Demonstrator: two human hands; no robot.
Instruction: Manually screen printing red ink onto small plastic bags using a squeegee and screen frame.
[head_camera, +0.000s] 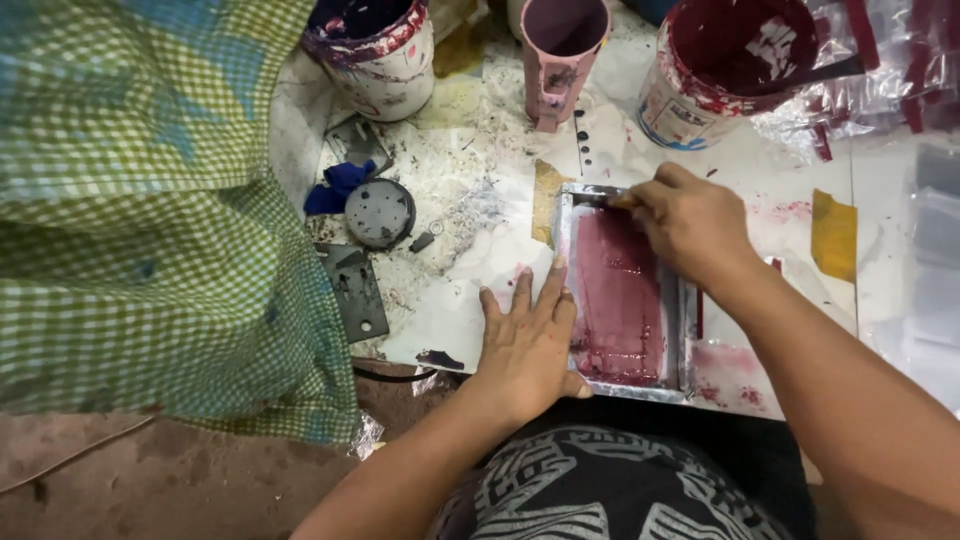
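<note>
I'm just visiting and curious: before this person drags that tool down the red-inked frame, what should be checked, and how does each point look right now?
1. Frame held steady: ok. The left hand lies flat against the left edge of the metal-framed screen.
2. Tool at the far end: ok. The right hand grips something at the screen's top edge; the tool itself is mostly hidden.
3. Ink on the mesh: ok, red covers most of it.
4. Ink supply near: ok, the red ink bucket stands open behind.
5. Material under the screen: cannot tell, hidden.
6. Fingers off the mesh: ok for the left hand.
</note>
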